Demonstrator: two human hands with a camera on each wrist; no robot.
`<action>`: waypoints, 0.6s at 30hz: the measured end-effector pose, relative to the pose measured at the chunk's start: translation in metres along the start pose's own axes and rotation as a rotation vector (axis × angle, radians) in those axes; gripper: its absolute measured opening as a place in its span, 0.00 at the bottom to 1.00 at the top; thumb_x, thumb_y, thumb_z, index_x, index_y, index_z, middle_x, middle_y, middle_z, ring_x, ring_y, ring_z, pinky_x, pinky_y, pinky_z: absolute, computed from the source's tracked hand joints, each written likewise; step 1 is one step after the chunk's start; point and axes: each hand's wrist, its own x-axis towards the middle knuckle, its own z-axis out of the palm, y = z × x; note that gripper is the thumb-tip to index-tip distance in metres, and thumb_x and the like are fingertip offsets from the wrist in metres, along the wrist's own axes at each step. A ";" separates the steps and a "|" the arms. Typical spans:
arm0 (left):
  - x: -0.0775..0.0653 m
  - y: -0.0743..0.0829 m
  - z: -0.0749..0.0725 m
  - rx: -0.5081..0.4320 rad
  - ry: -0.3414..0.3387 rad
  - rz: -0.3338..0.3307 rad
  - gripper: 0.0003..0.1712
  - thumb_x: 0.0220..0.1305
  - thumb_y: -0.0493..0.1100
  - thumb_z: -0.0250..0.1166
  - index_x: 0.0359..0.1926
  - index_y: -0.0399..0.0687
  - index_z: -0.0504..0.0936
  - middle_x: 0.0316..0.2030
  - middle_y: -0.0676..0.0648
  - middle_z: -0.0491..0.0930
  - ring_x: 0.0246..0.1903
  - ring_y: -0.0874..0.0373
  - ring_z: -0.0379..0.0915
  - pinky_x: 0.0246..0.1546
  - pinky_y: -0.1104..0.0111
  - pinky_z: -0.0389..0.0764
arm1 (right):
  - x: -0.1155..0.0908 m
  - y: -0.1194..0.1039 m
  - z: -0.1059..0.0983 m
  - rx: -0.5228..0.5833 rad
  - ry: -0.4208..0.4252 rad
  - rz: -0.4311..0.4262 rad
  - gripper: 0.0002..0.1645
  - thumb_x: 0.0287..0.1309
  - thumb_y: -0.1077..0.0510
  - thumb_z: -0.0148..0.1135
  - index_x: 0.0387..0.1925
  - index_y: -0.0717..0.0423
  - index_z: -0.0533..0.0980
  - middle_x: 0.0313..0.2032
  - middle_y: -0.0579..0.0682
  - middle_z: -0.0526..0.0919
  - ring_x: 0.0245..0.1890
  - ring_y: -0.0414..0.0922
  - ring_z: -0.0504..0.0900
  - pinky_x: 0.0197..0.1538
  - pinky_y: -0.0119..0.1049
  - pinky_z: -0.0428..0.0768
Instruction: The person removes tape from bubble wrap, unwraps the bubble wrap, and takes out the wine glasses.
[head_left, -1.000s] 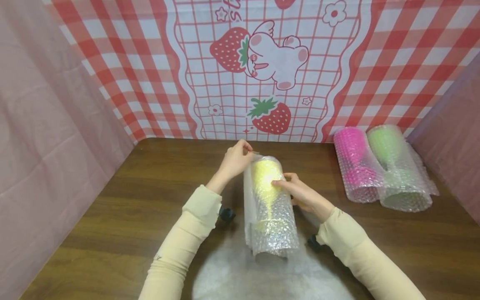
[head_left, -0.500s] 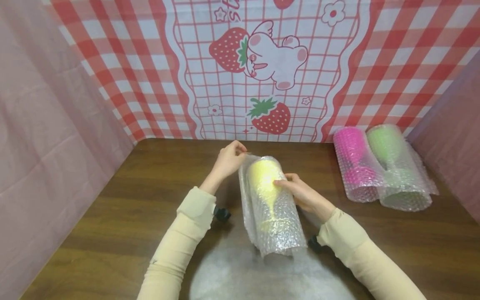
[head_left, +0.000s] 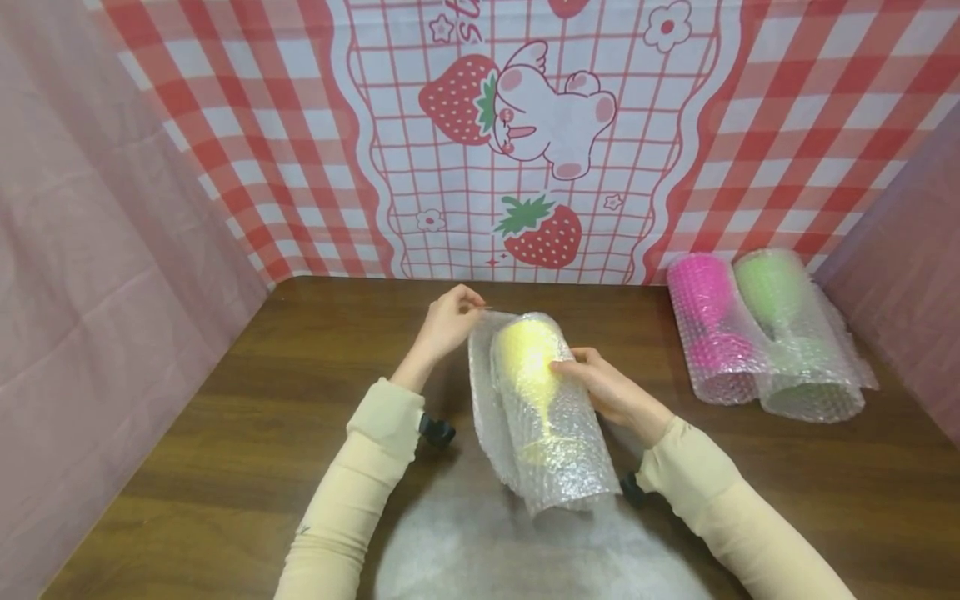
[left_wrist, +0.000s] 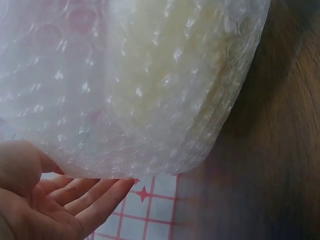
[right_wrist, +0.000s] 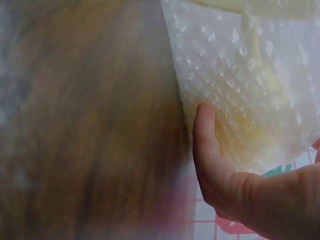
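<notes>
A yellow goblet shows through a roll of bubble wrap at the middle of the table, its bowl toward the back and its foot toward the front. My left hand pinches the far left corner of the wrap's loose flap, which stands off the roll. In the left wrist view, the thumb and fingers meet at the wrap's edge. My right hand holds the roll from the right, thumb laid on the wrap over the bowl. Its other fingers are hidden behind the roll.
A pink goblet and a green goblet, each rolled in bubble wrap, lie side by side at the back right of the wooden table. Behind stands a red-and-white strawberry-print cloth; pink curtains hang at both sides.
My left hand has drawn the wrap's flap to the left, opening it away from the roll. The roll's near end has swung slightly right, while my right hand has stayed nearly still.
</notes>
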 end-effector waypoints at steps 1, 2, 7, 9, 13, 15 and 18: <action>0.000 -0.001 0.000 -0.005 0.002 -0.001 0.09 0.56 0.40 0.59 0.39 0.43 0.77 0.38 0.45 0.82 0.42 0.53 0.77 0.44 0.62 0.77 | 0.000 0.000 0.000 0.002 -0.002 -0.001 0.43 0.60 0.52 0.51 0.63 0.65 0.37 0.57 0.65 0.54 0.46 0.48 0.70 0.47 0.37 0.77; -0.001 -0.002 -0.001 -0.012 0.003 -0.004 0.10 0.56 0.40 0.59 0.39 0.43 0.76 0.38 0.45 0.82 0.42 0.53 0.78 0.44 0.61 0.77 | 0.000 0.000 0.000 0.002 -0.002 0.000 0.43 0.60 0.52 0.51 0.63 0.64 0.37 0.56 0.65 0.54 0.46 0.47 0.71 0.46 0.36 0.77; -0.003 -0.006 -0.003 -0.035 0.014 -0.039 0.11 0.56 0.42 0.61 0.40 0.43 0.76 0.37 0.44 0.83 0.40 0.53 0.79 0.41 0.61 0.77 | -0.001 0.000 0.001 0.001 0.002 0.010 0.42 0.60 0.52 0.51 0.63 0.64 0.39 0.56 0.63 0.56 0.46 0.46 0.71 0.45 0.35 0.76; -0.004 -0.007 -0.004 -0.042 0.018 -0.054 0.11 0.56 0.42 0.61 0.40 0.42 0.76 0.38 0.43 0.83 0.40 0.52 0.79 0.41 0.61 0.77 | -0.002 0.000 0.002 0.003 -0.002 0.006 0.41 0.61 0.52 0.50 0.63 0.64 0.39 0.55 0.63 0.56 0.45 0.46 0.71 0.45 0.34 0.76; -0.005 -0.009 -0.005 -0.065 0.019 -0.068 0.11 0.56 0.40 0.61 0.41 0.42 0.76 0.39 0.43 0.83 0.40 0.51 0.78 0.40 0.62 0.77 | -0.003 -0.001 0.001 0.020 -0.002 -0.005 0.40 0.62 0.53 0.49 0.62 0.65 0.38 0.53 0.62 0.59 0.40 0.42 0.73 0.42 0.33 0.77; -0.005 -0.011 -0.006 -0.081 0.019 -0.072 0.11 0.57 0.40 0.61 0.41 0.41 0.76 0.39 0.42 0.83 0.40 0.51 0.78 0.38 0.63 0.77 | -0.004 -0.001 0.001 0.035 0.003 -0.006 0.39 0.62 0.54 0.49 0.62 0.65 0.39 0.50 0.61 0.61 0.38 0.41 0.74 0.41 0.32 0.78; -0.006 -0.014 -0.006 -0.104 0.015 -0.077 0.11 0.57 0.40 0.60 0.42 0.40 0.76 0.39 0.42 0.83 0.40 0.51 0.78 0.35 0.65 0.77 | -0.005 -0.001 0.002 0.051 0.009 -0.004 0.38 0.62 0.55 0.48 0.61 0.65 0.39 0.47 0.58 0.63 0.34 0.39 0.75 0.39 0.32 0.78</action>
